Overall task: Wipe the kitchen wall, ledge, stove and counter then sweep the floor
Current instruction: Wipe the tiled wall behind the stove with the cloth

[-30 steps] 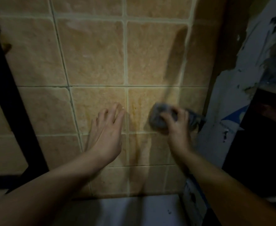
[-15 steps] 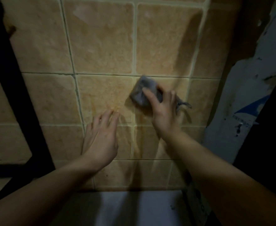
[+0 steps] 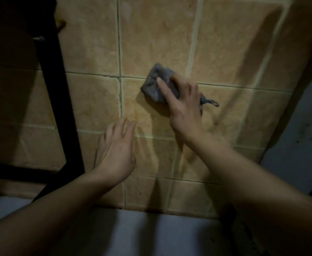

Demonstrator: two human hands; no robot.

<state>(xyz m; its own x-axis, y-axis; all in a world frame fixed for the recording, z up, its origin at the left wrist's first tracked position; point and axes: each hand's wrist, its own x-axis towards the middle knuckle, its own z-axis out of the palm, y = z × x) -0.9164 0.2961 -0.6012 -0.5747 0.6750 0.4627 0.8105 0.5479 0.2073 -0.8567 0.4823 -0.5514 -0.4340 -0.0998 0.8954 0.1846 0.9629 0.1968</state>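
The right hand (image 3: 183,108) presses a gray cloth (image 3: 156,85) flat against the tiled wall (image 3: 157,39), fingers spread over it and the thumb along its lower edge; a loose end of the cloth sticks out past the hand on the right. The left hand (image 3: 115,150) rests just below and to the left, fingers straight and relaxed, fingertips against the wall, holding nothing. The tan tiles have pale grout lines and carry faint yellowish streaks below the cloth. A black frame (image 3: 59,100) leans across the wall on the left. Below the tiles lies a pale counter (image 3: 133,233). At the right edge stands a whitish surface with dark marks (image 3: 303,130). The room is dim.
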